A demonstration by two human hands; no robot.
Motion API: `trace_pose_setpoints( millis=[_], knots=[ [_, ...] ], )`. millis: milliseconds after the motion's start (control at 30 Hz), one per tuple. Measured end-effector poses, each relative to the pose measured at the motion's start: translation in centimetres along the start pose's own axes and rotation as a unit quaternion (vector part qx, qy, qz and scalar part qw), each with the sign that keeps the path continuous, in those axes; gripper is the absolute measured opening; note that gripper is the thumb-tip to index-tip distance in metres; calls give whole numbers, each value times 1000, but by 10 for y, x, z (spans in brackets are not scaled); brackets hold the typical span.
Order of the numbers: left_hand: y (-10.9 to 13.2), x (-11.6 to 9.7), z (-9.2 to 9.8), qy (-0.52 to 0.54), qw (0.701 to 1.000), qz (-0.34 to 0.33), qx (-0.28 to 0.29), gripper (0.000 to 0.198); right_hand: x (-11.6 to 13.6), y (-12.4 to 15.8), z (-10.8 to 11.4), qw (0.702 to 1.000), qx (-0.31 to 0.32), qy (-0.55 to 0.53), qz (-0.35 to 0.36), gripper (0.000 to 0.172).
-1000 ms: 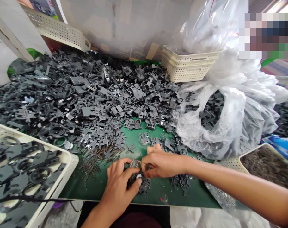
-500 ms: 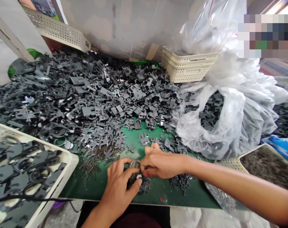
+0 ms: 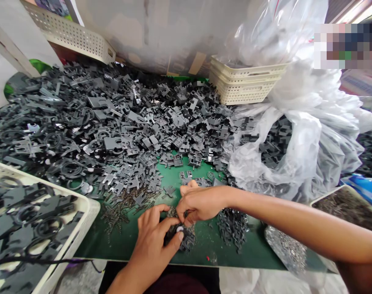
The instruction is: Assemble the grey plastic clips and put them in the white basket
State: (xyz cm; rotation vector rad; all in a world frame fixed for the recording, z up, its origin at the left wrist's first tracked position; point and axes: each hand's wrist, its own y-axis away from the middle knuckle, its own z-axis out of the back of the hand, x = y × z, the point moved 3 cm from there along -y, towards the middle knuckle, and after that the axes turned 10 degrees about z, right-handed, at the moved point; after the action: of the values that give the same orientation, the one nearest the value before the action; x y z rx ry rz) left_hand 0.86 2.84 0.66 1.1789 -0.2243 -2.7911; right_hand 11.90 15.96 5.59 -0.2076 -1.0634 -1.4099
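Near the front edge of the green tabletop point(image 3: 201, 253), my left hand point(image 3: 155, 237) has its thumb and index finger closed around a dark plastic part. A white round piece point(image 3: 180, 229) shows on that part beside the thumb tip. My right hand point(image 3: 201, 204) comes in from the right, fingers curled and pinched right against the same part. Whatever lies between those fingertips is hidden. Under and just in front of the hands is a little heap of small dark plastic pieces point(image 3: 187, 241), partly covered by the fingers.
A large heap of dark grey plastic parts point(image 3: 136, 122) spreads across the back. Small springs point(image 3: 115, 216) lie left of my hands, small black pieces point(image 3: 233, 228) to the right. Cream baskets point(image 3: 92, 208) flank the left; a plastic bag point(image 3: 308, 147) bulges at right.
My right hand has shifted slightly left and its wrist has risen, still at the part. My left hand keeps the same hold. The view has moved a little.
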Motion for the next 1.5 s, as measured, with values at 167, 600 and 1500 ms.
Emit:
trace_pose_setpoints(
  millis=[167,600,1500],
  knots=[
    [-1,0,1,-3,1000,-2,-1,17,2,6,-3,999,-42,-13,16,6],
    [-1,1,-1,-22,1000,-14,-9,19,0,0,-1,999,-26,37,22,9],
    [7,10,-6,7,986,-42,-162,53,-6,58,-2,782,-533,217,-241,13]
  ],
)
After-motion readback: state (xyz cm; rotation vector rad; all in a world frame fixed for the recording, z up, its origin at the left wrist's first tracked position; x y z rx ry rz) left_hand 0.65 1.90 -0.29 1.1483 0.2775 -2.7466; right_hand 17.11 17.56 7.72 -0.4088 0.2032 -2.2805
